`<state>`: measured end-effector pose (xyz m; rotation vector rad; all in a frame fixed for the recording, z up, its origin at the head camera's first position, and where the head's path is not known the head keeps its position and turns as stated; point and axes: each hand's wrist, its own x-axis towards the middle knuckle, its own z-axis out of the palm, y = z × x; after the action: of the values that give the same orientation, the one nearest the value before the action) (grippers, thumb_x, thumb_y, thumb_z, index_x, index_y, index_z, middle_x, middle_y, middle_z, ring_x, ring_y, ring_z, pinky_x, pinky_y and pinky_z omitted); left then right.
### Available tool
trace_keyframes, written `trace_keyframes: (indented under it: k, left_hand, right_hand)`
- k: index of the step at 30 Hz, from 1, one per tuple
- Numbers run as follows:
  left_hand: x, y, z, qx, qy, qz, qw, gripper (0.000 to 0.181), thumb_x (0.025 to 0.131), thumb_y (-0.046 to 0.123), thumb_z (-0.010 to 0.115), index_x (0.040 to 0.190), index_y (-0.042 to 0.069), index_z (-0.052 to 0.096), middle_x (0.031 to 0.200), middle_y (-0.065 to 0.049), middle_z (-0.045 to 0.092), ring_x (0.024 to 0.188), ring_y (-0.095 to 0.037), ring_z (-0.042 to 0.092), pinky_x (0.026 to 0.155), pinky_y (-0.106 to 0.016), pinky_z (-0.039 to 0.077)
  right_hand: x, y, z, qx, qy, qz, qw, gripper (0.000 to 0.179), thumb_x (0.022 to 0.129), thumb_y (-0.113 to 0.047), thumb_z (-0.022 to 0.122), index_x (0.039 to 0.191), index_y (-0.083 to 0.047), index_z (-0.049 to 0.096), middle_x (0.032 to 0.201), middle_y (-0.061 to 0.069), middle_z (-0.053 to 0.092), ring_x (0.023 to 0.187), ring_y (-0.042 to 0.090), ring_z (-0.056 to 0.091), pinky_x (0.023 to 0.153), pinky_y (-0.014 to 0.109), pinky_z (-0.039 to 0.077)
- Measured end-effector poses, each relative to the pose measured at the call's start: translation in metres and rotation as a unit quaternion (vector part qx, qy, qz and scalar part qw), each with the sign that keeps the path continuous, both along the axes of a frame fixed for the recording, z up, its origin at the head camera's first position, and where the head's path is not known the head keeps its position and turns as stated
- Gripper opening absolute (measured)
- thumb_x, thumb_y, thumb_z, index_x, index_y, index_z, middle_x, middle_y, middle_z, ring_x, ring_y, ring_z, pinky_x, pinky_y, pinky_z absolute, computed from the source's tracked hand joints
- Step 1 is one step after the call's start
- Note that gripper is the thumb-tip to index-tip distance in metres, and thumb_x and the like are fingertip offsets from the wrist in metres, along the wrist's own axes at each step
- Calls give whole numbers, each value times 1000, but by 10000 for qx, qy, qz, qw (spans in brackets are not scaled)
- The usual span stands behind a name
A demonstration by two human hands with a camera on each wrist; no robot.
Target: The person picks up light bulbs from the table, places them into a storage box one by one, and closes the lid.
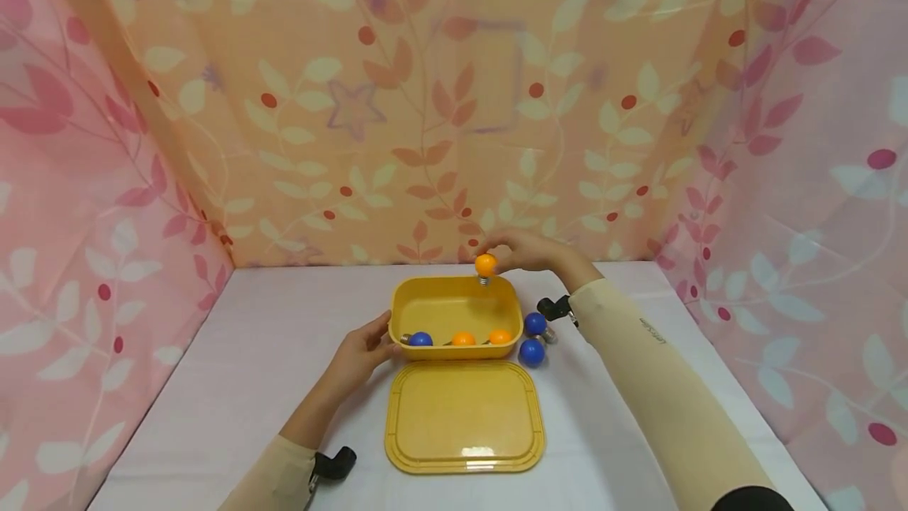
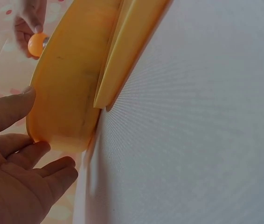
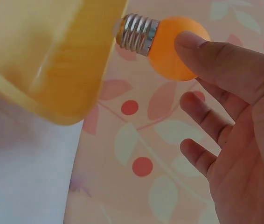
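Observation:
Between thumb and fingers, my right hand [image 1: 523, 249] pinches an orange light bulb [image 1: 485, 265] by its globe. Its silver screw base points down, just over the back right rim of the yellow box [image 1: 454, 282]. In the right wrist view the thumb lies across the globe of that bulb [image 3: 171, 60]. My left hand [image 1: 362, 349] rests its thumb and fingertips against the box's left front corner, other fingers loose beside the wall [image 2: 71, 84]. Inside the box lie a blue bulb [image 1: 421, 339] and two orange bulbs, one at the middle [image 1: 464, 339], one at the right [image 1: 500, 337].
A yellow lid [image 1: 464, 416] lies flat directly in front of the box. Right of the box, two blue bulbs [image 1: 532, 352] lie on the white tabletop [image 1: 298, 306]. Patterned cloth [image 1: 440, 101] stands behind and on both sides.

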<state>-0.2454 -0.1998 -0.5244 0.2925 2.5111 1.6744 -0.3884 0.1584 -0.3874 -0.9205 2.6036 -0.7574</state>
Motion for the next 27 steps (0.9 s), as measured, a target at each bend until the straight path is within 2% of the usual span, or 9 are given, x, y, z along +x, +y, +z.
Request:
trace_keyframes:
  k: [4,10,13,18,24,27]
  left_hand:
    - [1,1,1,-31,0,-18,10000,77,93,27,77,160,17,38,159,-6,45,150,-27,37,120,-45,35]
    - [0,6,4,-2,30,-28,10000,77,93,29,77,159,17,39,159,-5,46,150,-27,38,120,-46,35]
    - [-1,8,4,-47,101,-44,9999,76,94,29,77,159,15,39,159,-7,46,150,-27,38,120,-46,35]
    - [-2,12,6,-53,55,-70,9999,75,95,26,75,159,14,38,159,-10,45,150,-29,37,120,-48,35]
    - [-2,16,9,-90,23,-56,9999,74,96,25,75,159,16,38,160,-9,44,151,-30,36,122,-50,33]
    - [-2,17,8,-138,54,-4,9999,74,95,26,75,159,17,39,160,-8,45,150,-29,37,121,-49,33]
  right_hand:
    - [-7,-10,1,330,215,223,9990,35,93,-17,75,126,-27,72,141,-1,60,137,31,47,117,57,39]
    - [-14,-28,-2,592,574,687,9942,36,93,-18,75,128,-22,72,129,-7,67,127,26,52,114,51,41]
    - [-14,-36,-6,703,543,816,9927,37,93,-19,76,129,-22,72,130,-9,67,129,21,53,116,48,41]
    - [-11,-51,-12,655,525,985,9916,37,93,-14,76,129,-21,72,134,-6,66,134,22,53,117,45,43]
    - [-11,-65,-19,929,963,1262,9829,37,93,-22,78,129,-22,73,133,-9,66,131,18,50,117,43,39]
    - [-12,-71,-24,1025,984,1341,9807,36,94,-24,77,129,-25,73,133,-12,65,131,17,48,118,42,37]
